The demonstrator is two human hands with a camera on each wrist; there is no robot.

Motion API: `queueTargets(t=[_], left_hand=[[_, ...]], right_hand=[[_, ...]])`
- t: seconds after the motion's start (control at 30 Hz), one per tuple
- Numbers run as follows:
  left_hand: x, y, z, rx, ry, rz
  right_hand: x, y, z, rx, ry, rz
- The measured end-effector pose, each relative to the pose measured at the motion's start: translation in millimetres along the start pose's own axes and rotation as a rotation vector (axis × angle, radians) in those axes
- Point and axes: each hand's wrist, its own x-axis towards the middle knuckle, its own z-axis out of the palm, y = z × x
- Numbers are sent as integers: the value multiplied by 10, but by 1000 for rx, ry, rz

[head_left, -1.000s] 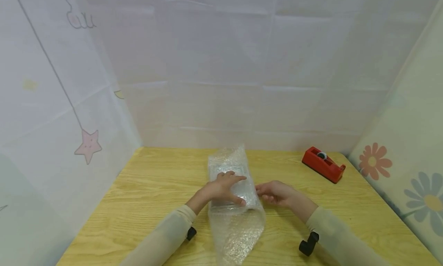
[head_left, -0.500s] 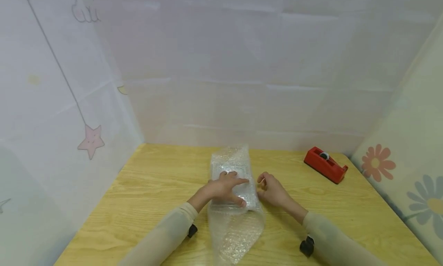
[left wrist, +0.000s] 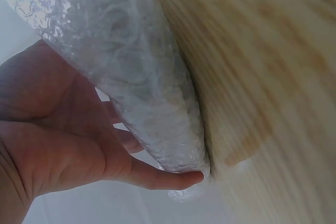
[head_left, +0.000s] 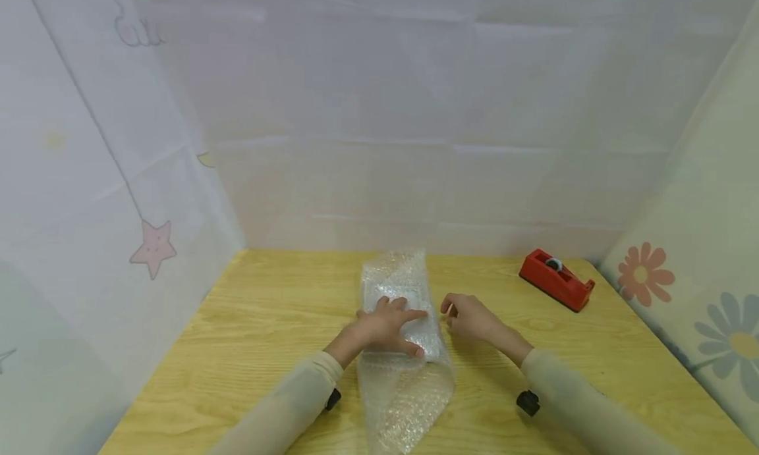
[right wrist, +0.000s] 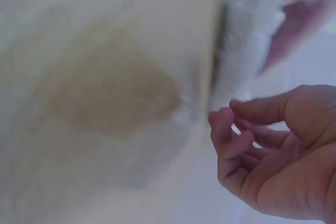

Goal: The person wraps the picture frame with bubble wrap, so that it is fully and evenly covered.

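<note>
A flat pale item in clear bubble wrap [head_left: 409, 396] lies lengthwise on the wooden table, a loose flap of wrap stretching toward the near edge. My left hand [head_left: 382, 324] rests on top of the bundle with fingers spread. In the left wrist view, that hand [left wrist: 79, 140] lies along the bubble wrap [left wrist: 131, 72], one fingertip at its edge by the table. Just off the bundle's right side is my right hand [head_left: 472, 320]. The right wrist view shows this hand [right wrist: 278, 156] with fingers loosely bent, thumb close to a fingertip, nothing visible between them.
A red tape dispenser [head_left: 556, 280] with a roll in it stands at the back right of the wooden table [head_left: 255, 330]. Pale printed sheets [head_left: 356, 112] hang behind the table and on both sides.
My right hand has come off the bundle's right edge and shifted slightly upward, its wrist turning. The left hand stays spread on top of the bundle. The head view sways a little.
</note>
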Motion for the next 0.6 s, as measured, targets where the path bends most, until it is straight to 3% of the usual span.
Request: queueTargets(t=[0.1, 0.27, 0.4, 0.6], left_hand=[[12, 8, -8, 37, -6, -9], [51, 13, -73, 57, -24, -17], [93, 16, -108, 50, -40, -14], [96, 2, -42, 45, -61, -15]], right_hand=[[-82, -46, -133, 22, -26, -76], [-251, -34, -229, 9, -44, -279], [-387, 12, -227, -102, 38, -453], [-540, -130, -70, -292, 167, -845]])
